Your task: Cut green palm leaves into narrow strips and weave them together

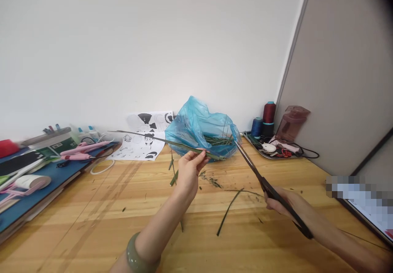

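Between the thumb and fingers of my left hand (190, 170) is a long, narrow green leaf strip (166, 140), its thin tip pointing left and its wider end to the right. My right hand (287, 201) grips a pair of black-handled scissors (260, 179); the blades point up and left, apart from the strip. Just behind my left hand lies a crumpled blue plastic bag (193, 119) with a bundle of green strips (218, 141) in its mouth. Loose cut strips (229, 213) and small leaf scraps (210, 179) are scattered on the wooden table (129, 224).
Printed drawing sheets (125, 150) lie at the back left. On the left, a blue board (58, 183) carries pink glue guns (84, 149) and a roll. Thread spools (269, 113) and a metal tray (273, 156) stand back right. A screen device (365, 203) sits at the right edge.
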Demonstrator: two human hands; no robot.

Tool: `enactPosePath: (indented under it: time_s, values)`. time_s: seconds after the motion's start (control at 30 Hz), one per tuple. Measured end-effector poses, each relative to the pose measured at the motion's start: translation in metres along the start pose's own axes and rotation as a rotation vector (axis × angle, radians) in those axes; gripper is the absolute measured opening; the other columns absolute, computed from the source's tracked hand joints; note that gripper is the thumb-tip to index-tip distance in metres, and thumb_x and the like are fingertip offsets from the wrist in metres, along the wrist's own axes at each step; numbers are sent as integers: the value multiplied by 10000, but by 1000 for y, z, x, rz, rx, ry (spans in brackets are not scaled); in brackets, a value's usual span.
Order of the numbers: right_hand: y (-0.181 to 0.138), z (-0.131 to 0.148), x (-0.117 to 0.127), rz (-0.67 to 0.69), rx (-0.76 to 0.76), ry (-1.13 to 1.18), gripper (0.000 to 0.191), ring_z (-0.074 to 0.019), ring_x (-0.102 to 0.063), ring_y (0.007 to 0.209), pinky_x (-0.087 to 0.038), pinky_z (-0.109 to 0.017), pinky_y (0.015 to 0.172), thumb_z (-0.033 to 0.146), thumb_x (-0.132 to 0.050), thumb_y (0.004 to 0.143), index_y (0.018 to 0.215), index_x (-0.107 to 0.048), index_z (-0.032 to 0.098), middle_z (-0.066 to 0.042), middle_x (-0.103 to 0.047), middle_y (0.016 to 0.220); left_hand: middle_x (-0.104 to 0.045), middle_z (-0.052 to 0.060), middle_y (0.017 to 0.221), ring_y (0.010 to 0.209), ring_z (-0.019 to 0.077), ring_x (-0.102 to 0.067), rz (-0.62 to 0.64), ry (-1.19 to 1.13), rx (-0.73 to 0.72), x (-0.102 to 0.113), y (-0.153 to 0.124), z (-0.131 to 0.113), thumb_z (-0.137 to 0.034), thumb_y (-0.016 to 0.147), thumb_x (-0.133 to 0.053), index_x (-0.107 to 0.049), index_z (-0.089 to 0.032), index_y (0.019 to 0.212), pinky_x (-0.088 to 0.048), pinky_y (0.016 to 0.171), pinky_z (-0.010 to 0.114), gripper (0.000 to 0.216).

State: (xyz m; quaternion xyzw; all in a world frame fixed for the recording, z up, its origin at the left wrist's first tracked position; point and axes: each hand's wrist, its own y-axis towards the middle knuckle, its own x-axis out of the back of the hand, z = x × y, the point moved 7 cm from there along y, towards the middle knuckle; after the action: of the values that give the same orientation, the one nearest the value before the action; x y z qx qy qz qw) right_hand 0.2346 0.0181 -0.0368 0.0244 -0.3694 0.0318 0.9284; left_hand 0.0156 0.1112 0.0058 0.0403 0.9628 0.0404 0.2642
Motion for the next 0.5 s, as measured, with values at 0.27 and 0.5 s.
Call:
enactPosePath:
  time_s: [0.27, 0.5]
  values:
    - [34, 53, 10, -164, 86, 259, 260, -172, -535, 691, -387, -247, 618, 397, -603, 665, 780, -575, 166, 1, -585, 721, -592, 9, 584, 574, 94, -568, 173, 85, 121, -30, -8, 20, -165, 548, -702, -585, -105, 616, -462, 622, 210, 149]
    - [56, 76, -4, -126, 140, 389, 137, -139, -514, 576, -385, -238, 551, 275, -593, 651, 681, -552, 148, 12, -552, 587, -570, -8, 563, 551, 83, -543, 194, 122, 82, -32, -9, 20, -209, 560, -695, -587, -119, 627, -439, 566, 189, 156]
